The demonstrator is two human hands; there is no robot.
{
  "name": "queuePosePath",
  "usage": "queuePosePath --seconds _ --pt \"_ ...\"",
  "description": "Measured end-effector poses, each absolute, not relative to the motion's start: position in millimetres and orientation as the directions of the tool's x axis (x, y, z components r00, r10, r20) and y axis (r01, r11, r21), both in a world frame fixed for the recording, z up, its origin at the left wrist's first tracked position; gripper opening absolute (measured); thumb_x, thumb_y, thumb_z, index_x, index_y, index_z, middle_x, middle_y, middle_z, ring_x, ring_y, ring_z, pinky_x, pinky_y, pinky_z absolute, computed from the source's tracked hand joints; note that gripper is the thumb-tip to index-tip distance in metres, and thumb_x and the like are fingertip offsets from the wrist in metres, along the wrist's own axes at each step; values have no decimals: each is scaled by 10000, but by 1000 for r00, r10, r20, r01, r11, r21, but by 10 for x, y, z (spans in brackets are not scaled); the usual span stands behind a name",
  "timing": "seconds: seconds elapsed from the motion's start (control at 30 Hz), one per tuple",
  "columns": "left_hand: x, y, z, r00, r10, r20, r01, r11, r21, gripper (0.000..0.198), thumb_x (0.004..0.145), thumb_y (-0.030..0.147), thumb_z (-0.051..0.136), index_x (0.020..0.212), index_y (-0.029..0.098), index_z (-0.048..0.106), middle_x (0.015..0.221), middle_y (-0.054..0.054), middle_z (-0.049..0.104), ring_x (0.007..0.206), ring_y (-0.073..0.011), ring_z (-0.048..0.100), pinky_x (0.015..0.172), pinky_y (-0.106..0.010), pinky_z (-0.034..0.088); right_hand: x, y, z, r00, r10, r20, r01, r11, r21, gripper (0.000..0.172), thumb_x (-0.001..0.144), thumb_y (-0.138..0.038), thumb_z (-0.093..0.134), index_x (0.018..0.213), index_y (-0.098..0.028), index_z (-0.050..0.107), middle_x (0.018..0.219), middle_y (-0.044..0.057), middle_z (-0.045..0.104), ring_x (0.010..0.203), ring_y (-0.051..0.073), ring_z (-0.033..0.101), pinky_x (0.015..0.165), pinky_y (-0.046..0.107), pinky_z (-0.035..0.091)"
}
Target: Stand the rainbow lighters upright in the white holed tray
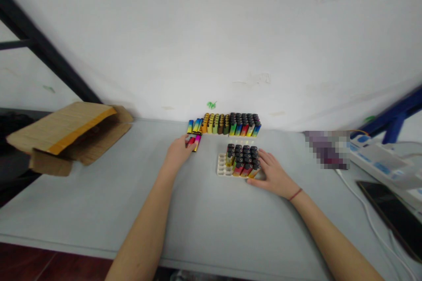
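Observation:
My left hand (178, 153) rests on the grey table (99, 202) with its fingers closed round a red and pink lighter (194, 142). My right hand (273, 173) lies against the right side of a white tray (222, 166), fingers spread along its edge. The tray's right part is filled with several upright colourful lighters (243, 160) with black caps; its left slots stand bare. Behind it, a long row of lighters (227, 124) stands against the wall.
An open cardboard box (69, 134) lies on its side at the table's far left. On the right sit a white power strip (379, 160), a white cable (369, 219) and a dark phone (395, 217). A blurred-out patch is beside them.

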State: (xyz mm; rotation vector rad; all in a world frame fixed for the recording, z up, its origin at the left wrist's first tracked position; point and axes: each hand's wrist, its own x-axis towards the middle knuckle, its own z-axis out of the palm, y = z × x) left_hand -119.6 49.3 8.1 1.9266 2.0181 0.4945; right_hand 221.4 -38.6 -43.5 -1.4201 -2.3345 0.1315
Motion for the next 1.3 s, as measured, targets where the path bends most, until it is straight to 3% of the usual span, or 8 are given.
queuePosePath --seconds 0.23,0.37,0.53,0.6,0.77,0.93,1.1,1.3 --pt "-1222 508 66 -73 997 22 883 54 466 274 860 353 545 966 201 748 989 -107 781 967 -270 712 784 -309 513 2225 -379 -460 -403 862 306 828 487 -279 866 805 -748 598 1438 -168 485 1471 224 498 1391 411 419 1117 643 347" --pt "-1218 505 74 -179 983 35 803 125 583 240 894 336 503 1012 196 659 957 -104 772 914 -246 711 781 -319 513 2225 -381 -449 -402 862 309 830 485 -274 866 809 -750 591 1439 -165 480 1470 222 500 1392 411 420 1117 639 355" --pt "-1134 535 141 -288 955 -74 346 176 922 173 944 338 461 1066 222 427 816 -3 671 629 -131 653 646 -262 512 2224 -384 -441 -406 862 303 830 487 -273 869 810 -758 583 1413 -137 502 1461 238 505 1386 420 426 1115 647 356" --pt "-1066 522 193 -265 957 -122 125 160 979 165 951 338 449 1044 246 349 787 48 616 511 -93 590 578 -242 497 2223 -384 -442 -404 862 306 828 486 -278 865 811 -757 582 1419 -147 496 1466 233 504 1389 418 425 1116 652 352" --pt "-875 438 316 -133 988 -83 -119 67 991 210 930 432 448 913 246 352 568 104 480 377 -76 407 413 -188 335 2222 -382 -436 -408 863 297 831 486 -271 875 814 -771 560 1386 -111 526 1460 254 505 1382 430 429 1116 657 353" --pt "-718 334 364 -68 982 -176 -261 153 953 404 909 519 309 654 220 404 443 88 277 327 -64 248 354 -194 216 2219 -384 -424 -409 867 284 834 482 -268 891 814 -763 570 1403 -98 510 1462 263 497 1389 429 420 1120 649 351" --pt "-597 254 357 -130 957 -259 -360 198 912 400 849 459 366 530 219 348 396 90 205 314 -53 151 333 -185 128 2215 -388 -428 -405 869 283 831 479 -281 866 813 -745 590 1418 -132 500 1472 243 493 1396 423 408 1121 651 342" --pt "-498 218 317 -153 961 -230 -407 150 901 362 846 344 346 508 213 345 392 85 207 321 -52 158 339 -167 127 2227 -385 -438 -410 864 294 831 486 -271 888 813 -763 570 1421 -121 495 1465 248 498 1384 426 423 1119 645 348"
